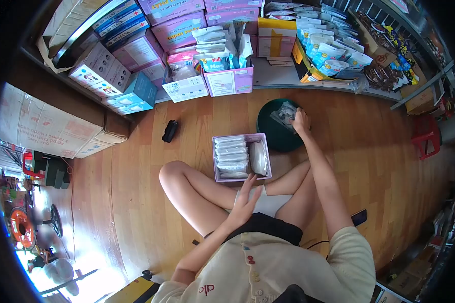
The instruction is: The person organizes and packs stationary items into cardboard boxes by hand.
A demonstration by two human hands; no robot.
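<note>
On the floor before my crossed legs stands an open lilac box [268,151], with a row of flat white packets [231,155] on its left side and more white packets [258,157] on its right. My left hand [245,202] hovers at the box's near edge, fingers spread and nothing in them. Beyond the box to the right is a round dark green tub [283,140]. Over its rim my right hand [301,121] has its fingers closed on a clear plastic packet [286,114], which hangs inside the tub.
A shelf [273,76] along the back holds boxes and packed pouches. A black object [170,131] lies on the floor at left, a phone [359,217] at right. A large carton [50,123] stands left, a red stool [426,139] far right.
</note>
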